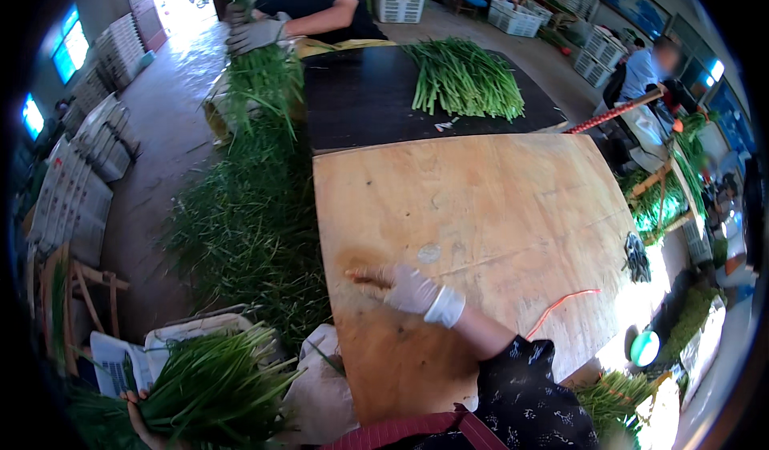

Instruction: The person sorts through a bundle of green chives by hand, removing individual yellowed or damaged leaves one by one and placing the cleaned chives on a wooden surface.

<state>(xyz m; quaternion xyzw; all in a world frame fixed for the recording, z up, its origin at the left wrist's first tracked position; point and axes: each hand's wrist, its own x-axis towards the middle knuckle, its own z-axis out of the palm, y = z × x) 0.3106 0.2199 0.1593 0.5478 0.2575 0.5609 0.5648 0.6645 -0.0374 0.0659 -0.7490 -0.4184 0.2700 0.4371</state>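
Observation:
At the lower left, my left hand [140,414] is wrapped round a bunch of garlic chives [216,378], long green leaves that hide most of the palm. My right hand [404,290], in a thin white glove, reaches over the left part of a pale wooden board [481,202]. Its fingers stretch to the left and look brown at the tips; nothing held shows in them. A red tie strip [561,306] lies on the board to the right of this hand.
Beyond the board, trimmed chives [465,78] lie on a black tabletop [360,90]. A co-worker's gloved hand [252,30] grips another bunch. Loose greens [248,226] pile up left of the board. White crates [80,194] stand farther left; dark ties [637,258] hang at the right edge.

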